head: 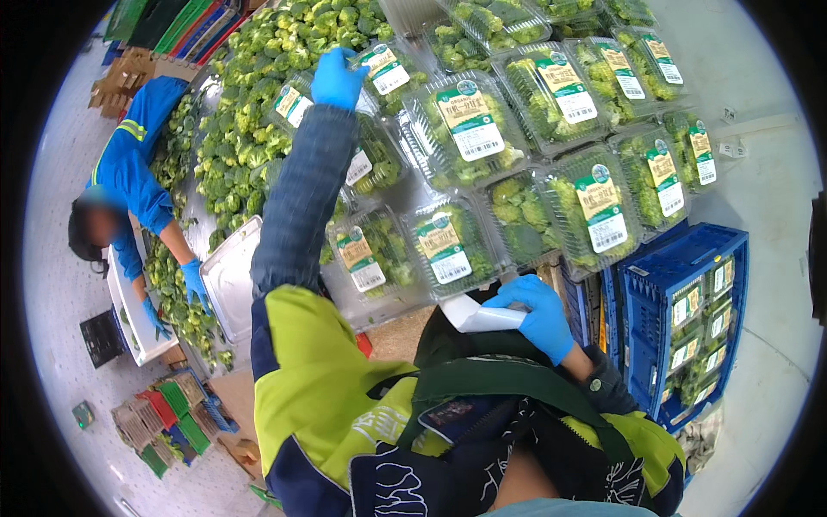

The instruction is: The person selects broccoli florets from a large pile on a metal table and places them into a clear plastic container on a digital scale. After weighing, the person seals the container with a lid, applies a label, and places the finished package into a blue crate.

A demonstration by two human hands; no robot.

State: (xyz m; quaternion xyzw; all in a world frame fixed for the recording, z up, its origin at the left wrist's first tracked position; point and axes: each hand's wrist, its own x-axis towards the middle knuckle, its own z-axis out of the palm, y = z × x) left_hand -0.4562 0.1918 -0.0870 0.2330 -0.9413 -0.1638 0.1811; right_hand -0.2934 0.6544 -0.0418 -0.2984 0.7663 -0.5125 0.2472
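Note:
My left hand (338, 80), in a blue glove, reaches across the table with its fingertips at the left edge of a labelled clear plastic clamshell box of broccoli florets (389, 76). Whether the fingers grip that box or only touch it is hidden. Close to my body, my gloved right hand (541, 318) grips a bent white strip (486, 316), which looks like label backing paper. In front of it stands a box with no label visible (522, 220), beside a labelled box (446, 249). Under my left forearm, another labelled box (371, 158) is partly covered.
Loose broccoli (239, 129) heaps on the metal table at left. A co-worker in blue (139, 155) bends over it, by a metal tray (232, 278). At right, a blue crate (685, 323) holds several labelled boxes. Stacked crates (165, 420) stand on the floor lower left.

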